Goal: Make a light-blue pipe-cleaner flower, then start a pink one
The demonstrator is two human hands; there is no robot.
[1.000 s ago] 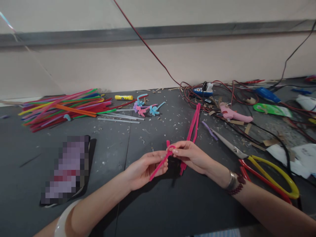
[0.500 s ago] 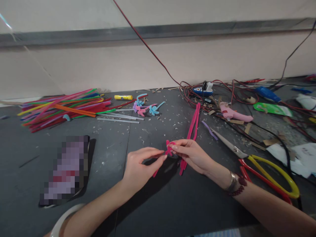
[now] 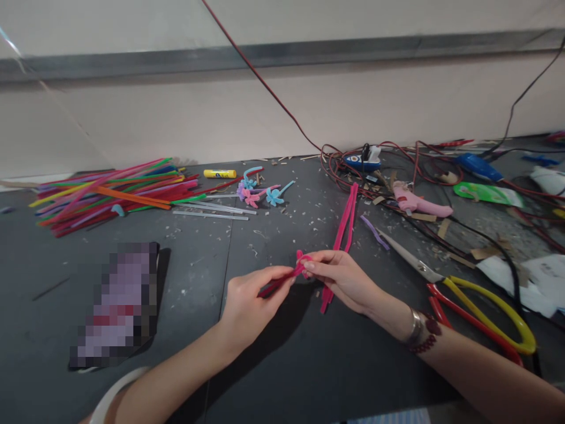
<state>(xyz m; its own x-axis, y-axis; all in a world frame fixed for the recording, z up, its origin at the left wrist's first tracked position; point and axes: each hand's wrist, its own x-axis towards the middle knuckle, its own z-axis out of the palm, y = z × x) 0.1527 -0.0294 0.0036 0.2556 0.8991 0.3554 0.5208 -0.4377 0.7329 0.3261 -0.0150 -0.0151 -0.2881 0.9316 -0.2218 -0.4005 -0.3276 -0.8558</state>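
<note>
A dark pink pipe cleaner [image 3: 299,266], bent into small loops, is held up between my two hands. My left hand [image 3: 256,300] pinches its lower end, and a straight length runs back under the fingers. With thumb and forefinger, my right hand [image 3: 339,274] grips the looped part. Several straight pink pipe cleaners [image 3: 345,221] lie on the dark table behind and beneath my right hand. Finished-looking pipe cleaner flowers in blue [image 3: 274,196] and pink [image 3: 251,199] rest further back.
Scissors [image 3: 424,271] with red and yellow handles lie right of my right hand, near a purple piece [image 3: 375,233]. A colourful pipe cleaner pile [image 3: 110,194], glue stick [image 3: 219,174] and clear sticks [image 3: 212,215] are back left. A pink glue gun [image 3: 419,203] sits among cables.
The left fingers have shifted slightly, and the pink pipe cleaner's straight ends now lie together along the left hand. The right hand stays almost in place.
</note>
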